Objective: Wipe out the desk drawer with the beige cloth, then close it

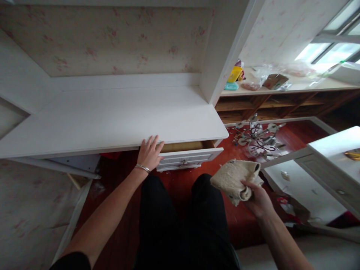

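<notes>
My left hand (150,153) lies at the front edge of the white desk (126,112), fingers stretched over the top and thumb by the left corner of the drawer front. A silver bracelet (143,168) circles that wrist. The white drawer (191,157) is pulled partway out, and a strip of its tan inside shows under the desktop. On the right, my right hand (257,198) grips a folded beige cloth (234,180) with frayed edges. It is held in the air to the right of my knees, apart from the drawer.
A chandelier (258,137) lies on the red floor (239,221) beyond the desk's right end. Behind it, a low shelf unit (298,90) carries plastic bags and a cardboard box (275,81). A white cabinet (317,172) stands at right. Upright panels flank the desktop.
</notes>
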Demonstrator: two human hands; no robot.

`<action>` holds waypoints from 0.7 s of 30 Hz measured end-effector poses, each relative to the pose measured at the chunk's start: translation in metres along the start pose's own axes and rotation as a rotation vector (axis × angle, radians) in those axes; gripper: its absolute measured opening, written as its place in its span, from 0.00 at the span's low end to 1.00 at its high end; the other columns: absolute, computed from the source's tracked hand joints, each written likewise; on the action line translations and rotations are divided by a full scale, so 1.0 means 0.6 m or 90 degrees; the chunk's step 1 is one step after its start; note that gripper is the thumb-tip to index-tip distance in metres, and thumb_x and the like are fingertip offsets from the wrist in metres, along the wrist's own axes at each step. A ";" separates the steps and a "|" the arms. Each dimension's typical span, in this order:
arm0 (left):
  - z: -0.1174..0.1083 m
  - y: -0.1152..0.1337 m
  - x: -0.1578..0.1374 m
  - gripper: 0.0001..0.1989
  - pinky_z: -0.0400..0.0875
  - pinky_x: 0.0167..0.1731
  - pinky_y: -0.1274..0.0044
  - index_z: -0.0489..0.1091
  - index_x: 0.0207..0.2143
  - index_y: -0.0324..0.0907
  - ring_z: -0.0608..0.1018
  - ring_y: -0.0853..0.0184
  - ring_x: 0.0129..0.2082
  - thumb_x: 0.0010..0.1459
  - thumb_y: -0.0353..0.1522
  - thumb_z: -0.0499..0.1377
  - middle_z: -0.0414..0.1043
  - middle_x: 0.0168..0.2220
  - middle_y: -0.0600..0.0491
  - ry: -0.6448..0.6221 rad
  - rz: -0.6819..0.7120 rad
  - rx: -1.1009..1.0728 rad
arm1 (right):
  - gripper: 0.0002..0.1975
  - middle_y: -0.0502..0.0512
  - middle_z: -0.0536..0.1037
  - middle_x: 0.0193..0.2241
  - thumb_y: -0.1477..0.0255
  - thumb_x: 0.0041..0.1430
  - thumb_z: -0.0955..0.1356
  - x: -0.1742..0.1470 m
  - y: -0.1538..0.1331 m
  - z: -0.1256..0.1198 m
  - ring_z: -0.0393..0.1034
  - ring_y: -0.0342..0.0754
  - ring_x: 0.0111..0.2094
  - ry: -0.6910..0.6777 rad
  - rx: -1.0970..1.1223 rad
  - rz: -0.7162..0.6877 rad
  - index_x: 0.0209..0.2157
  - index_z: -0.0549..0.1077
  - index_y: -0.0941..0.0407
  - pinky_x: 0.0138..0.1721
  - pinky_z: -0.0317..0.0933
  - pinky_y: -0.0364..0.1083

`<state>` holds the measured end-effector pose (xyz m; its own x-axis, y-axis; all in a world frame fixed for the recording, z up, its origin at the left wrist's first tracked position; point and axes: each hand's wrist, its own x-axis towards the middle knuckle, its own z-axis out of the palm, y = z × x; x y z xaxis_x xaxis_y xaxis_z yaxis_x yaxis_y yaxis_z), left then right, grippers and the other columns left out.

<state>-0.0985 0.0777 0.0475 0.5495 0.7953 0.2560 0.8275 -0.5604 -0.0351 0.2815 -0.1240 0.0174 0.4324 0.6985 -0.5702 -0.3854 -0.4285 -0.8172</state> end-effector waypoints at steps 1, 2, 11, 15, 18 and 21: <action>0.006 -0.007 0.013 0.31 0.45 0.61 0.54 0.61 0.60 0.45 0.53 0.49 0.64 0.54 0.37 0.62 0.51 0.66 0.44 -0.001 -0.002 0.002 | 0.22 0.61 0.77 0.43 0.69 0.51 0.65 0.006 -0.001 0.020 0.74 0.59 0.44 -0.018 0.004 -0.002 0.50 0.65 0.56 0.44 0.70 0.60; 0.011 -0.012 0.025 0.29 0.47 0.60 0.56 0.62 0.59 0.44 0.55 0.50 0.64 0.55 0.36 0.60 0.53 0.65 0.44 -0.001 -0.003 0.002 | 0.22 0.62 0.77 0.44 0.67 0.53 0.64 0.012 -0.002 0.038 0.74 0.59 0.45 -0.037 0.001 -0.009 0.51 0.64 0.56 0.45 0.70 0.60; 0.028 -0.031 0.084 0.24 0.58 0.50 0.59 0.61 0.58 0.48 0.65 0.53 0.53 0.59 0.33 0.55 0.63 0.56 0.44 -0.039 -0.016 0.002 | 0.16 0.58 0.78 0.44 0.69 0.61 0.62 0.103 0.001 0.172 0.73 0.51 0.46 -0.044 0.239 -0.012 0.49 0.68 0.57 0.48 0.69 0.52; 0.025 -0.075 0.098 0.27 0.59 0.53 0.63 0.65 0.55 0.50 0.65 0.54 0.55 0.56 0.49 0.56 0.58 0.60 0.48 -0.065 0.032 -0.037 | 0.11 0.54 0.80 0.37 0.73 0.64 0.61 0.158 0.003 0.227 0.75 0.47 0.39 -0.007 0.432 0.045 0.45 0.71 0.58 0.44 0.70 0.47; 0.033 -0.121 0.111 0.25 0.58 0.56 0.65 0.67 0.53 0.48 0.65 0.57 0.56 0.61 0.50 0.47 0.55 0.62 0.49 -0.029 -0.044 -0.047 | 0.11 0.54 0.80 0.36 0.71 0.65 0.60 0.193 0.009 0.265 0.76 0.48 0.38 -0.054 0.466 0.094 0.44 0.72 0.58 0.42 0.71 0.50; 0.048 -0.151 0.121 0.23 0.59 0.54 0.62 0.68 0.53 0.47 0.66 0.55 0.55 0.63 0.46 0.44 0.59 0.60 0.47 -0.004 -0.199 -0.039 | 0.10 0.56 0.80 0.36 0.71 0.63 0.62 0.221 0.023 0.295 0.76 0.51 0.38 -0.098 0.446 0.118 0.42 0.72 0.58 0.40 0.72 0.52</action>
<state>-0.1301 0.1930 0.0414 0.2708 0.9322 0.2401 0.9479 -0.3017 0.1023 0.1890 0.0641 -0.0545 0.2109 0.7447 -0.6332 -0.8929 -0.1168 -0.4348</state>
